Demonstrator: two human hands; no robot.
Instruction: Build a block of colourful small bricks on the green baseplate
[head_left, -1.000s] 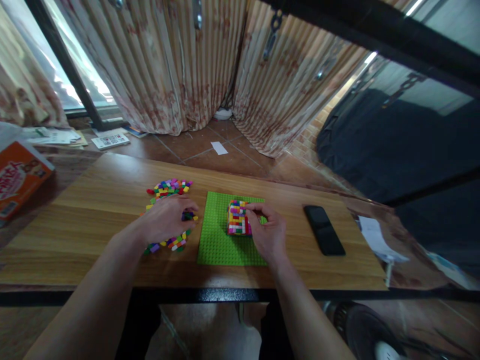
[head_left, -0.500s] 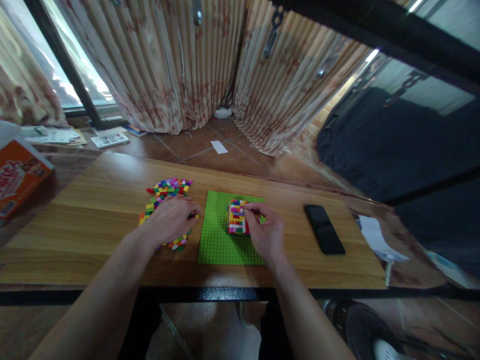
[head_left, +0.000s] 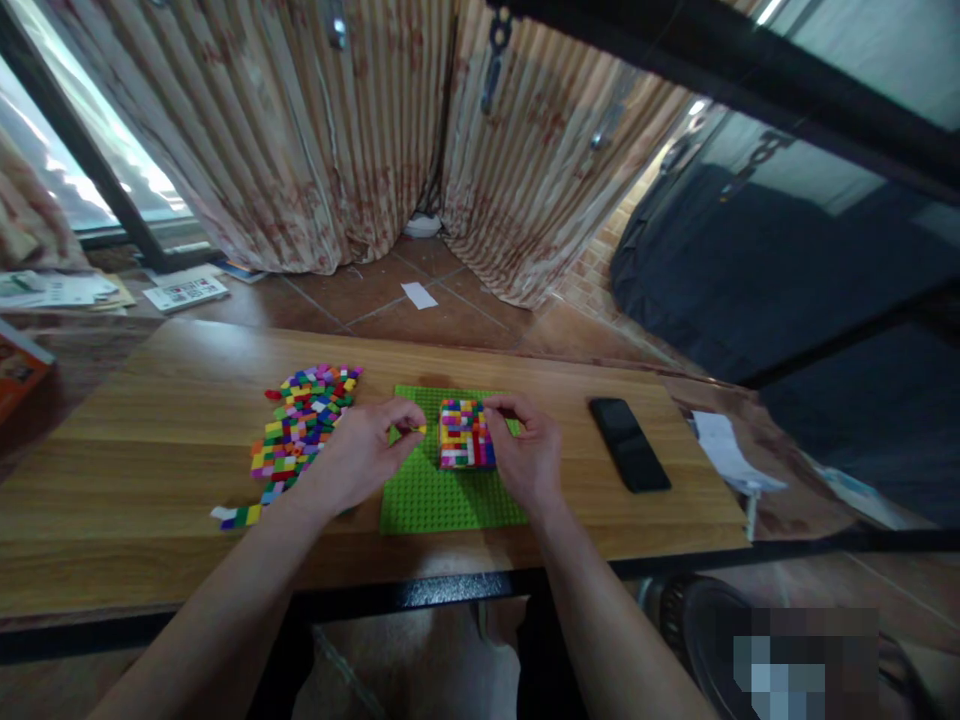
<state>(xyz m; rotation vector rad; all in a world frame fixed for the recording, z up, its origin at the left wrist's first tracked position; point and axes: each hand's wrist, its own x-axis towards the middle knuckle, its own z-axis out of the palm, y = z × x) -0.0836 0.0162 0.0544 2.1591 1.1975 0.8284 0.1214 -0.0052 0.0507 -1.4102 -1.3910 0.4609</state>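
My left hand (head_left: pixel 373 445) is over the left edge of the green baseplate (head_left: pixel 427 510), thumb and forefinger pinching a small yellow toy brick (head_left: pixel 421 429). On the baseplate stands a block built from many coloured bricks (head_left: pixel 463 435). My right hand (head_left: pixel 530 448) rests at the right side of that block, its fingers curled against it and steadying it. Part of the block's right side is hidden by these fingers. Left of the baseplate, a heap of loose coloured bricks (head_left: pixel 304 410) lies on the wood, partly covered by my left hand and forearm.
A black phone (head_left: pixel 630 445) lies on the wooden table (head_left: pixel 150 440) to the right. Beyond the table are a tiled floor with a white paper (head_left: pixel 418 295) and striped curtains (head_left: pixel 300 130). An orange box (head_left: pixel 19 370) stands at the far left.
My left hand has moved right from the brick heap to the built block, carrying the yellow brick. My right hand stays at the block. The view has shifted slightly.
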